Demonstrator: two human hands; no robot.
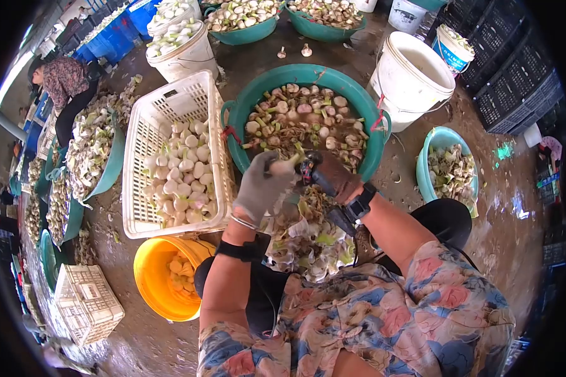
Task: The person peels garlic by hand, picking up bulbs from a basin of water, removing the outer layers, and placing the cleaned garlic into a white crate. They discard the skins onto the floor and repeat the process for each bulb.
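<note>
A grey-gloved left hand (261,187) of mine is closed around a garlic bulb (285,166) whose greenish stem points up and right. Close beside it, my right hand (338,178), in a dark brown glove, grips a small dark tool (307,168); its exact kind is hidden by the fingers. Both hands are over the near edge of a green tub (234,135) of brown water with many unpeeled garlic bulbs (305,108). To the left, a white plastic basket (135,157) holds cleaned white garlic bulbs (185,166). Garlic skins (311,248) are heaped below my hands.
A yellow bucket (146,276) with pale pieces stands at lower left. White buckets (402,75) flank the tub, and a smaller turquoise tub (423,166) of garlic sits right. Black crates (509,88) are stacked at far right. Another person (72,81) bends over at far left.
</note>
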